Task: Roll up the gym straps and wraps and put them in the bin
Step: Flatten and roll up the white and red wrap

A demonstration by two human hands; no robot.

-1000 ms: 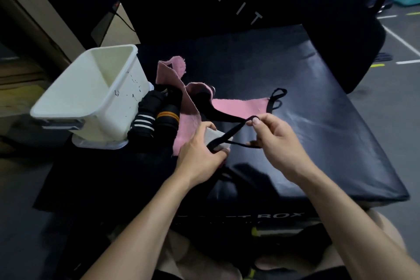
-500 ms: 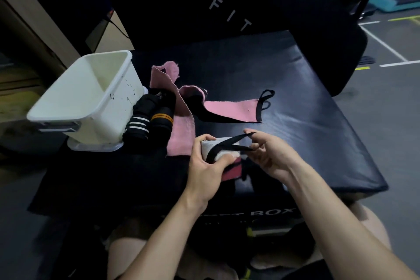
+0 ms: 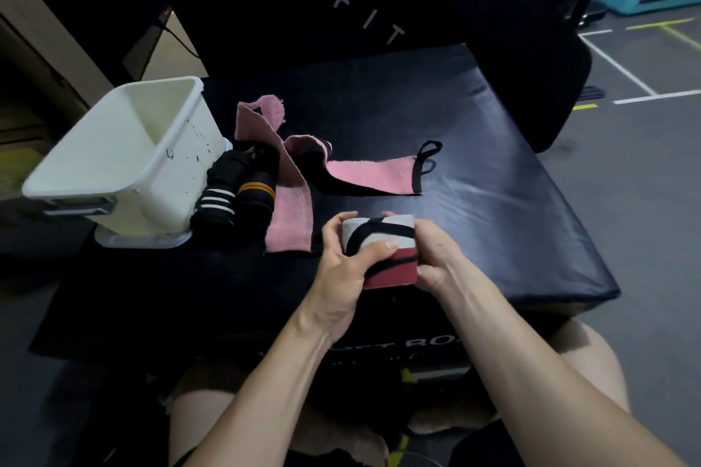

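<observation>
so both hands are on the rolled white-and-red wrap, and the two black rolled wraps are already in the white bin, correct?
Not quite. Both hands, left hand and right hand, do hold the rolled white-and-red wrap, but the head view shows the two black rolled wraps lying beside the white bin on the black box, not inside it.

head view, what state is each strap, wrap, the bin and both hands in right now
white and red wrap: rolled, black cord round it, held in both hands
left hand: grips the roll
right hand: grips the roll
pink wraps: unrolled, lying on the box
two black wraps: rolled, beside the bin
white bin: open, tilted
</observation>
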